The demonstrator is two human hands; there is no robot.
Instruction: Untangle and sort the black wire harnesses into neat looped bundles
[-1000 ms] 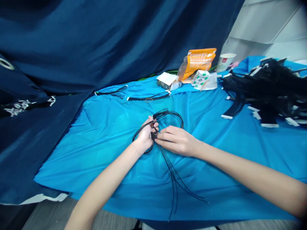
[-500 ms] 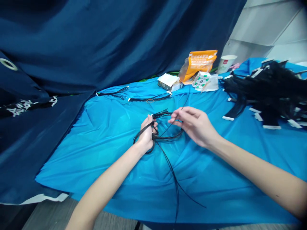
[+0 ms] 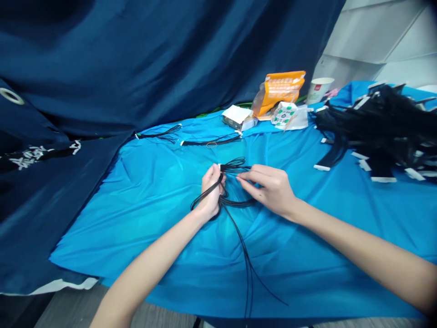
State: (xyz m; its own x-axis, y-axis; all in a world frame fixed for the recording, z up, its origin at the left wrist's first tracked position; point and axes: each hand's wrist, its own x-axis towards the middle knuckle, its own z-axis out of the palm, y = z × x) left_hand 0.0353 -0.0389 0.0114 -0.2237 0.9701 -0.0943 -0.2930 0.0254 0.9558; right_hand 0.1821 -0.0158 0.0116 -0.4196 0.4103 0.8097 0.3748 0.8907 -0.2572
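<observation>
My left hand [image 3: 210, 191] is closed around a bundle of thin black wires [image 3: 237, 203] near its white connector. Looped strands pass around the wrist side of that hand and fan out to the right above it. My right hand [image 3: 268, 186] pinches at the strands on the right, thumb and fingertips together; which strand it grips is too fine to make out. Several loose wire ends hang from the bundle toward the front edge of the blue cloth [image 3: 164, 269].
Behind lie two more wire bundles [image 3: 159, 135], one with an orange rubber band [image 3: 211, 145]. At the back stand a small box [image 3: 239, 119], an orange pouch [image 3: 282, 91], a green-dotted packet [image 3: 285, 115] and a paper cup [image 3: 319, 91]. A large pile of black cables [image 3: 382, 127] lies right.
My right hand has dropped slightly, its fingers closing more tightly. The single strand that stood up from it is now down among the others. My left hand keeps its hold.
</observation>
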